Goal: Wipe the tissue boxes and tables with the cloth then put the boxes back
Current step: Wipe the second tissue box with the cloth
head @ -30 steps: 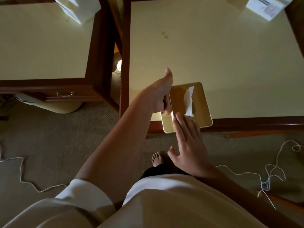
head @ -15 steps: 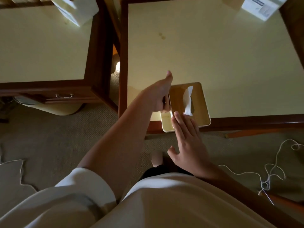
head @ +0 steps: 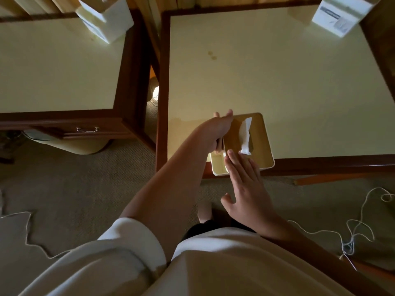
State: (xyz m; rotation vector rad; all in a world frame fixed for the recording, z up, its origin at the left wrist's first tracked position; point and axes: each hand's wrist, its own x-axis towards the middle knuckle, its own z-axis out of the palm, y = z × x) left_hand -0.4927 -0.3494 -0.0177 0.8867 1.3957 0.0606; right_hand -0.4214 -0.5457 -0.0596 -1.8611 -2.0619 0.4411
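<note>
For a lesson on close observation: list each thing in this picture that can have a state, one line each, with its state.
tissue box: upright at the table's near edge, one tissue sticking out of the slot.
left hand: grips the box's left side.
right hand: fingers straight, resting on the lid's near corner.
drawer: closed.
right table: two small stains on top.
string: loose and tangled on the carpet.

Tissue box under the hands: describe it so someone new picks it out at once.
Find the right-hand table, framed in dark wood. At its near edge sits the tissue box, gripped by the left hand, with the right hand flat on it. Unlike the white box at the far corner, it is low, with a tan lid and a tissue sticking up.
</note>
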